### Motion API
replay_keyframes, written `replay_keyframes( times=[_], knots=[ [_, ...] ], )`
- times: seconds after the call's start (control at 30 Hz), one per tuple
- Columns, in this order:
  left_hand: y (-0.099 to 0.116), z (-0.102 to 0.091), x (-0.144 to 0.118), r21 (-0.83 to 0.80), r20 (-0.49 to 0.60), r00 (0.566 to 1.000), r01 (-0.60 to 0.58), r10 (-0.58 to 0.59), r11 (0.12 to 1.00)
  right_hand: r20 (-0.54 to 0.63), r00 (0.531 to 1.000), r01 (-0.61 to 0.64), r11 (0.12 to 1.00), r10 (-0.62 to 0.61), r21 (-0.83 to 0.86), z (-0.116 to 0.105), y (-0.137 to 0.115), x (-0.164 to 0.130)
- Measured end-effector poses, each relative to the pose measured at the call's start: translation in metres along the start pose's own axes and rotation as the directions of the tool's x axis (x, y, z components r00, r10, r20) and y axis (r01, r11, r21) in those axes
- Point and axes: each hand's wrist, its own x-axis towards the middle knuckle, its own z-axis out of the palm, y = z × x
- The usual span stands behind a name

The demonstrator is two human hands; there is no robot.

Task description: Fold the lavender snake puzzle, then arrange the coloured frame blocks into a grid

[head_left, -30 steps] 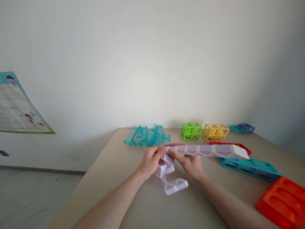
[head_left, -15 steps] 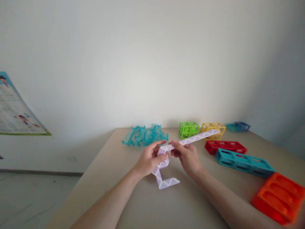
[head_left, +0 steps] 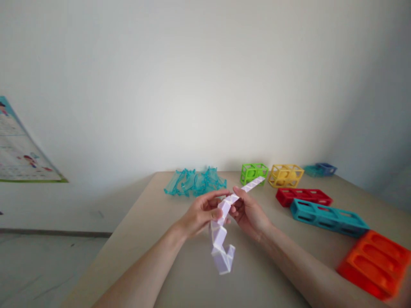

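Observation:
A lilac and white twist-snake puzzle (head_left: pixel 221 239) is held above the beige table (head_left: pixel 180 273) by both hands. My left hand (head_left: pixel 201 214) grips its bent lower section, which hangs down and hooks at the end. My right hand (head_left: pixel 248 211) pinches the puzzle just beside the left, where the straight section starts. That straight part points away toward the green cube frame (head_left: pixel 253 172).
A heap of clear teal pieces (head_left: pixel 194 182) lies at the back of the table. To the right sit a yellow cube frame (head_left: pixel 285 175), a red block (head_left: pixel 303 196), a long teal block (head_left: pixel 327 214), an orange block (head_left: pixel 375 263) and a blue piece (head_left: pixel 324 169). A poster (head_left: pixel 19 149) hangs on the left wall.
The straight section has swung from pointing right to pointing away from me. The bent lower part has lifted off the table and now hangs from my left hand.

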Motion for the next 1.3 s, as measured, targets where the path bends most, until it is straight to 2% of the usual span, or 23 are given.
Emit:
replay_keyframes(
  times=[0.1,0.17,0.27,0.37,0.47,0.57,0.67,0.73,0.8,0.87,0.97,1.17,1.3],
  knots=[
    [0.001,0.0,0.001,0.095,-0.028,0.999,0.033,-0.03,0.995,-0.077,0.996,-0.037,0.999,0.036,-0.006,-0.006,0.0,0.004],
    [0.002,-0.001,0.001,0.172,-0.068,0.997,0.053,-0.041,0.984,-0.153,0.987,0.03,0.987,-0.054,-0.155,-0.01,-0.001,0.005],
    [0.004,-0.002,0.002,0.257,-0.11,0.993,0.068,-0.041,0.964,-0.221,0.956,0.094,0.917,-0.192,-0.388,-0.014,-0.003,0.004],
    [0.006,-0.002,0.001,0.301,-0.121,0.991,0.093,-0.059,0.949,-0.236,0.938,0.114,0.869,-0.253,-0.481,-0.015,-0.003,0.001],
    [0.006,-0.003,0.0,0.309,-0.136,0.987,0.13,-0.091,0.942,-0.249,0.929,0.125,0.867,-0.272,-0.482,-0.015,-0.001,0.0],
    [0.003,-0.005,0.0,0.282,-0.149,0.972,0.219,-0.183,0.934,-0.278,0.914,0.137,0.87,-0.295,-0.473,-0.016,-0.001,0.0],
    [-0.002,-0.005,0.001,0.152,-0.139,0.955,0.283,-0.263,0.947,-0.291,0.903,0.172,0.887,-0.315,-0.428,-0.016,-0.003,0.002],
    [-0.005,-0.004,0.003,0.026,-0.136,0.948,0.293,-0.287,0.956,-0.276,0.916,0.188,0.92,-0.29,-0.344,-0.015,-0.004,0.003],
    [-0.007,-0.002,0.004,-0.039,-0.156,0.949,0.273,-0.276,0.961,-0.209,0.953,0.17,0.957,-0.221,-0.237,-0.012,-0.005,0.003],
    [-0.008,0.0,0.005,-0.035,-0.187,0.956,0.225,-0.228,0.974,-0.104,0.985,0.118,0.979,-0.136,-0.168,-0.008,-0.004,0.002],
    [-0.009,0.001,0.006,-0.01,-0.208,0.96,0.19,-0.188,0.982,-0.003,0.997,0.069,0.985,-0.071,-0.16,-0.004,-0.002,-0.001],
    [-0.009,-0.005,0.007,-0.061,-0.22,0.95,0.213,-0.221,0.975,-0.022,0.98,0.191,0.963,-0.199,-0.192,-0.002,0.0,-0.006],
    [-0.008,-0.005,0.007,-0.038,-0.226,0.957,0.179,-0.183,0.983,-0.048,0.961,0.256,0.943,-0.272,-0.214,-0.001,0.003,-0.008]
  ],
)
